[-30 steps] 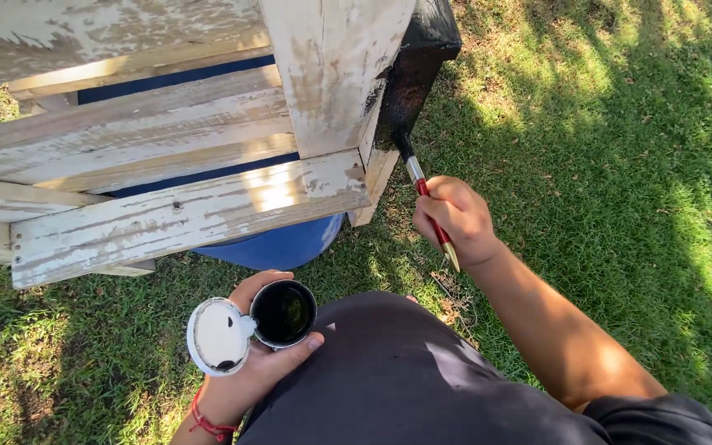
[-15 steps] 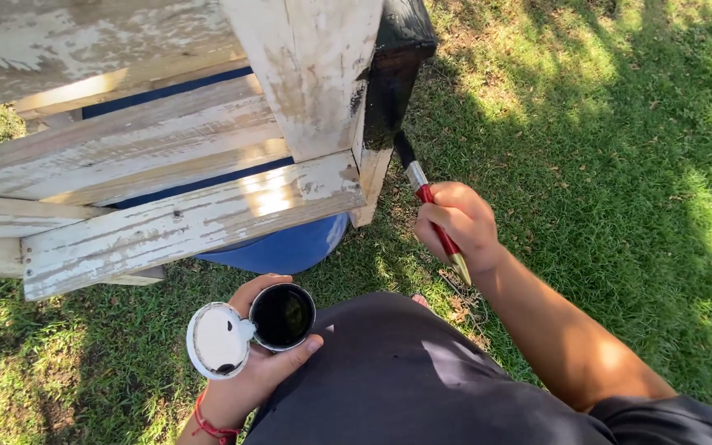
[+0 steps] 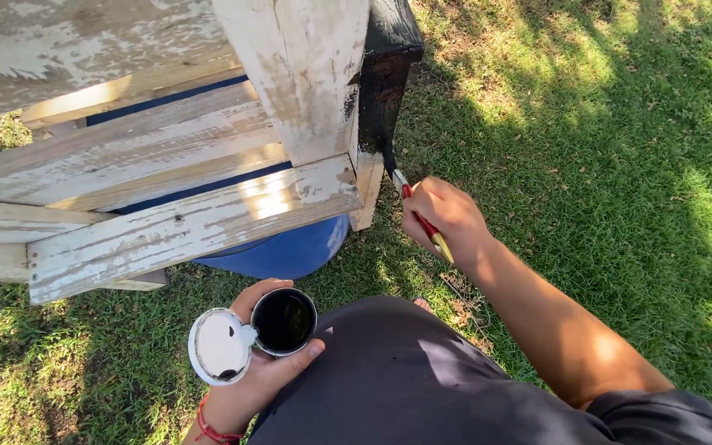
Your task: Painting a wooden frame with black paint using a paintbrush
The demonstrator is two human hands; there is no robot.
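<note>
At the near left, one left hand (image 3: 245, 387), a red band at its wrist, cups one small round tin of black paint (image 3: 283, 320), its white lid (image 3: 218, 347) hinged open beside it. Above stands one weathered white slatted wooden frame (image 3: 183, 222) over one blue plastic barrel (image 3: 286, 251). Rightward, one right hand (image 3: 447, 218) pinches one red-handled paintbrush (image 3: 415, 210), bristles touching the frame's black-painted post (image 3: 385, 78); grass (image 3: 620, 165) lies around.

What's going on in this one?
A person is brushing black paint onto a weathered white wooden structure outdoors on grass. The right hand holds a paintbrush, its bristles against the already blackened end piece. The left hand holds an open can of black paint with its white lid alongside. A blue barrel sits underneath.
</note>
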